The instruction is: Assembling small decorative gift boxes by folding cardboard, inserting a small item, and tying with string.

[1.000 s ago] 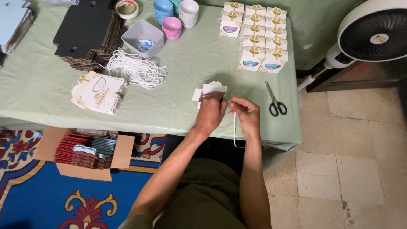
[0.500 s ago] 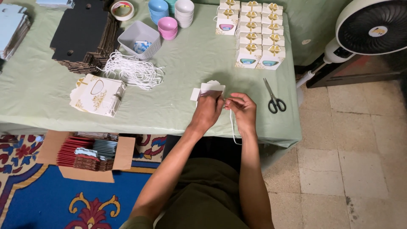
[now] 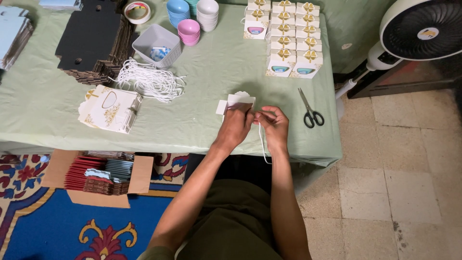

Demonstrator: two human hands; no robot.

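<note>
My left hand grips a small flat white card box at the near edge of the green-covered table. My right hand pinches a white cord right beside the box; the cord hangs down past the table's edge. Both hands are close together, fingertips almost touching.
Scissors lie right of my hands. Finished gift boxes with gold bows stand at the back. A pile of white cords, flat box blanks, a grey tray, stacked bowls, black card stacks, tape roll. A fan stands right; a carton sits on the floor.
My hands stay at the box, with small finger movements on the cord. The view has shifted slightly.
</note>
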